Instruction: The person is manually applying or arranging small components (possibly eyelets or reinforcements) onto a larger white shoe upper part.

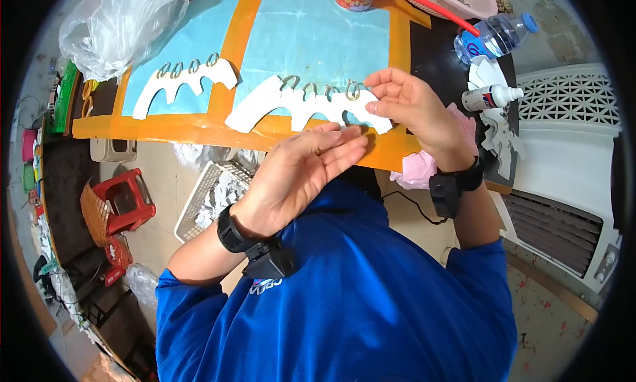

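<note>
A white scalloped arc-shaped piece (262,105) lies at the front of the table, with several metal rings (354,90) along its upper edge. My right hand (414,110) has its thumb on the right end of this piece and its fingers closed in behind, close to the last ring. Just below the piece's lower edge, my left hand (295,166) is turned partly palm up, fingers stretched out with nothing visible in them. Farther left is a similar white scalloped piece (154,97), also bearing metal rings, which neither hand touches.
Light-blue sheets edged with orange tape (318,34) cover the table. A clear plastic bag (126,27) sits at the far left. Right of my hands are a water bottle (493,37), a small white glue-like bottle (490,98) and pink cloth (417,170). A basket of white scraps (199,203) stands below.
</note>
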`<move>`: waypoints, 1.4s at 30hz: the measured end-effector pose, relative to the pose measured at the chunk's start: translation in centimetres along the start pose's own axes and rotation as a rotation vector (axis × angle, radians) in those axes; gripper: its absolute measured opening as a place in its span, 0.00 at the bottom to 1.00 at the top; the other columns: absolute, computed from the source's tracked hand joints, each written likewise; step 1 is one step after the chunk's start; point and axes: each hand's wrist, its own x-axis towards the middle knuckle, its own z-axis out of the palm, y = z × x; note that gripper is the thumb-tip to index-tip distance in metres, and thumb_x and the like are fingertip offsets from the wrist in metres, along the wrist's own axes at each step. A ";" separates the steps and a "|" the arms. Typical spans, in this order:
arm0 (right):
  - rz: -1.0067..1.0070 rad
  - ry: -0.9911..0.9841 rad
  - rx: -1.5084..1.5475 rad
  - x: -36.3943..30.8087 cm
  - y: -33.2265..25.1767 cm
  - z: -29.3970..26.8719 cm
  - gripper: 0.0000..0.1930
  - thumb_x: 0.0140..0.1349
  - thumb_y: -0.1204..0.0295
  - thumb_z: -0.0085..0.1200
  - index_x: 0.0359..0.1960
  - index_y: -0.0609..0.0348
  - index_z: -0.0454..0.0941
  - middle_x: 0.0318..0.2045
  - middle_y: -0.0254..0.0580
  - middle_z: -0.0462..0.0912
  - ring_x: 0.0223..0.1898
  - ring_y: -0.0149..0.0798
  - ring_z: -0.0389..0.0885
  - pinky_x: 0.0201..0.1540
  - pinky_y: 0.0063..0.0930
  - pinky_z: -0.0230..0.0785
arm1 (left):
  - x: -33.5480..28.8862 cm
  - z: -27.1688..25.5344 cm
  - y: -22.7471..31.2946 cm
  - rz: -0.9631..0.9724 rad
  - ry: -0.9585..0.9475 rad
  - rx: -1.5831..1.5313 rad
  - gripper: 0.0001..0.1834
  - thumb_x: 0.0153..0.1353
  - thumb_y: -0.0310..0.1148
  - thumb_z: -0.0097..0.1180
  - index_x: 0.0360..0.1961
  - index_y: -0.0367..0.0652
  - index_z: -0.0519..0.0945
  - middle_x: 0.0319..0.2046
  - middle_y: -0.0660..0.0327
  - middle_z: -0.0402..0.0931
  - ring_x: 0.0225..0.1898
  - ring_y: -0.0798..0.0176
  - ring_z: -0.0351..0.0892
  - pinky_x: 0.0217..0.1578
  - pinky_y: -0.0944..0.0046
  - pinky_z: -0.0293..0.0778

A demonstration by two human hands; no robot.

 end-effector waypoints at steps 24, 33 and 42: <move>-0.088 0.108 0.203 -0.4 1.6 1.7 0.19 0.67 0.85 0.62 0.59 0.65 0.77 0.48 0.39 0.85 0.49 0.29 0.85 0.54 0.22 0.76 | 5.8 -1.8 1.8 1.109 -0.003 1.848 0.19 0.63 0.27 0.68 0.56 0.46 0.85 0.59 0.57 0.80 0.63 0.46 0.72 0.66 0.45 0.67; -0.098 0.142 0.192 -0.9 1.2 2.9 0.20 0.64 0.88 0.57 0.58 0.65 0.77 0.52 0.39 0.83 0.56 0.30 0.83 0.58 0.23 0.76 | 5.3 -3.0 -0.3 1.316 -0.028 1.864 0.21 0.55 0.21 0.70 0.52 0.47 0.87 0.49 0.60 0.80 0.52 0.52 0.78 0.51 0.51 0.76; -0.058 0.092 0.304 -1.2 0.7 2.6 0.14 0.72 0.78 0.56 0.57 0.64 0.76 0.53 0.40 0.83 0.56 0.30 0.83 0.60 0.23 0.75 | 5.1 -4.2 -1.7 1.309 -0.107 2.011 0.20 0.54 0.26 0.69 0.51 0.43 0.87 0.51 0.60 0.79 0.53 0.54 0.79 0.53 0.53 0.76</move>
